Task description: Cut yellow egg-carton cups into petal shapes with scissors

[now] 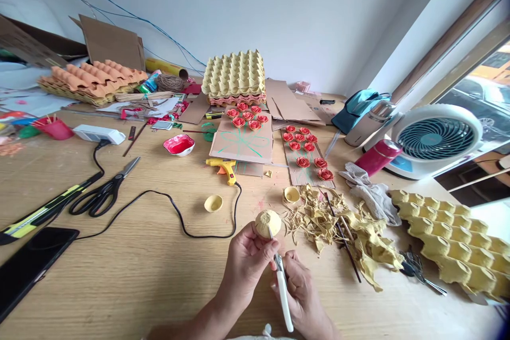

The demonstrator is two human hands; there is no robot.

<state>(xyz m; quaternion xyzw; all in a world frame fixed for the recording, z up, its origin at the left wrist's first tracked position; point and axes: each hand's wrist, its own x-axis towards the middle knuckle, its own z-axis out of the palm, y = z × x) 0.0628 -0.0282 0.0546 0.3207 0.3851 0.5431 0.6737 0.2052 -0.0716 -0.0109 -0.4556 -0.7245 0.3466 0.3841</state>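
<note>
My left hand [251,257] pinches a small pale-yellow egg-carton cup [268,222] above the table's front middle, its closed end facing up. White-handled scissors [283,295] are gripped in my right hand [298,281], their narrow blade touching the cup's side. Part of the tool is hidden by my fingers. Beyond my hands lies a loose cut cup [214,203], and another cup [291,195] stands by a pile of yellow carton scraps [319,218].
Red paper roses [255,125] sit on cardboard at the back. A yellow glue gun [223,168] trails a black cord. Black scissors [104,191] and a phone [37,265] lie left. Egg trays [454,234], a fan [434,138] and a red bottle [378,156] stand right.
</note>
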